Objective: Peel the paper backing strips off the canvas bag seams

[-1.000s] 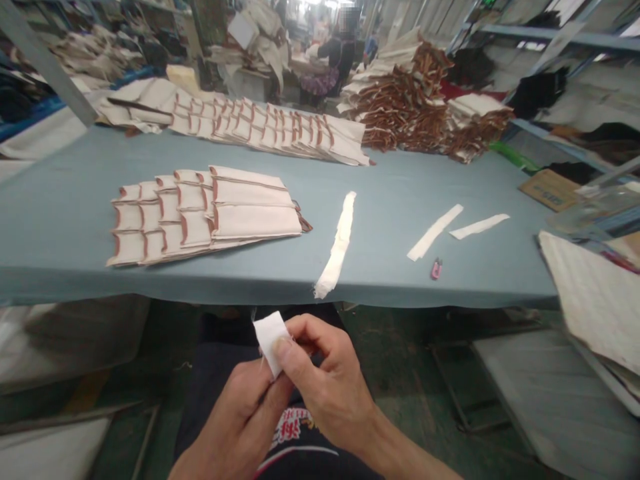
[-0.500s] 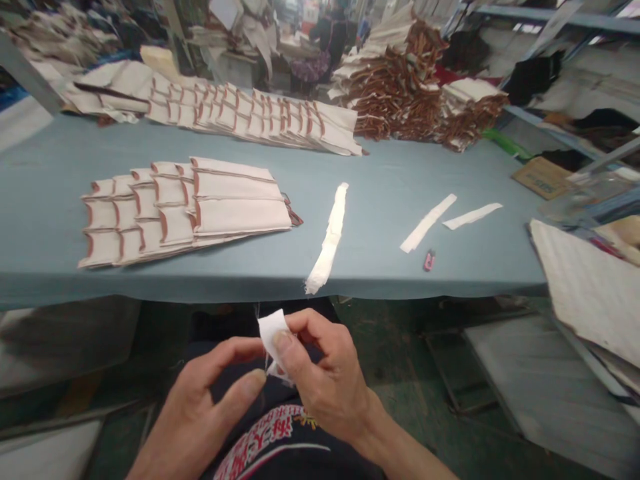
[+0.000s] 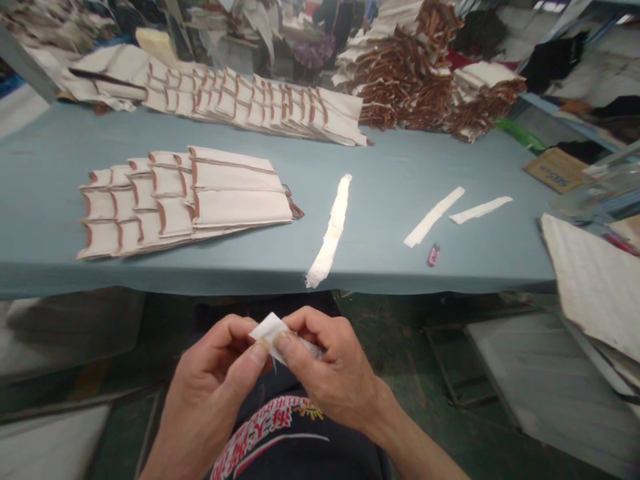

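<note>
L hand (image 3: 210, 383) & R hand (image 3: 333, 380) pinch white scrap (image 3: 267, 328) (over lap); past grip, sewn pieces (image 3: 185, 200) fanned, strips (image 3: 330, 230) lie loose on table (image 3: 390, 167).

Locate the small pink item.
Head view, right of centre: small pink item lies on the blue table near its front edge, just beside a white strip.

Tabletop (image 3: 380, 167), around the long strip (image 3: 331, 230)
Fanned stack (image 3: 185, 200) to its left, short strips (image 3: 434, 216) and clipper (image 3: 433, 255) to its right, row of pieces (image 3: 250, 103) behind, scrap (image 3: 267, 328) before it.
</note>
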`<state>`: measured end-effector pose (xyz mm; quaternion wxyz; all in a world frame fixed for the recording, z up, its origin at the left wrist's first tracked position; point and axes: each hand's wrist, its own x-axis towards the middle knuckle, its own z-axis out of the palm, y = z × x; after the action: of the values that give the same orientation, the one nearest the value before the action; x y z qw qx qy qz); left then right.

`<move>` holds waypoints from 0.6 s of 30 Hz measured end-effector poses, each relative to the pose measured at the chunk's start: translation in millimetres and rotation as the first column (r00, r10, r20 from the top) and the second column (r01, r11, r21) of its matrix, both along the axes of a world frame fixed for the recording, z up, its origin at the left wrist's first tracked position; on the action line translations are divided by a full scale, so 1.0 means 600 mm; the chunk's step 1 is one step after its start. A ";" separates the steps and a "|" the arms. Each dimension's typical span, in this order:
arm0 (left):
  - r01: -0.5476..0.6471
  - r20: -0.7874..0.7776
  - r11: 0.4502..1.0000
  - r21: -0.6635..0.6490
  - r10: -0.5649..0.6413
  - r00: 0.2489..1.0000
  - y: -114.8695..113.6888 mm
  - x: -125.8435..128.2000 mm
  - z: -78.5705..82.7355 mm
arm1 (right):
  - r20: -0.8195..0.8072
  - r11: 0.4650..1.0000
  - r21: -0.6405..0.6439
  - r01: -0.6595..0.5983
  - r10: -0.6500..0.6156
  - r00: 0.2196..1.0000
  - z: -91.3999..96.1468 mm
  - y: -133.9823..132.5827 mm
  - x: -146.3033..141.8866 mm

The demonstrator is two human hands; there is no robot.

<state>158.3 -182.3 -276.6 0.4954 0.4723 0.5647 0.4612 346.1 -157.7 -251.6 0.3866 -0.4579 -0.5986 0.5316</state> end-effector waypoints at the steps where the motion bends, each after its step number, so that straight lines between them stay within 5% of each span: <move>1: -0.007 0.006 1.000 0.003 0.007 1.000 -0.001 0.000 -0.001 | -0.008 1.000 -0.006 -0.013 0.013 1.000 -0.001 0.000 0.000; 5: -0.019 0.004 1.000 -0.006 0.019 1.000 -0.004 0.001 -0.003 | 0.016 0.988 0.131 0.079 -0.082 0.996 -0.012 0.001 -0.004; 8: -0.053 -0.029 0.999 -0.014 0.052 0.998 -0.004 -0.001 -0.004 | 0.069 0.851 0.457 0.259 -0.324 0.943 -0.019 0.000 -0.010; 11: -0.080 -0.066 0.997 -0.004 0.080 0.995 -0.003 0.000 0.001 | 0.091 0.747 0.630 0.213 -0.343 0.935 -0.019 -0.005 -0.021; 18: -0.160 -0.106 0.987 0.011 0.160 0.981 -0.014 0.017 0.021 | 0.084 0.836 0.534 0.124 -0.199 0.976 -0.025 -0.020 -0.054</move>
<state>168.7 -190.8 -263.7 0.4252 0.4500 0.6259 0.4743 313.6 -169.8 -266.5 0.4990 -0.4185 -0.7050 0.2806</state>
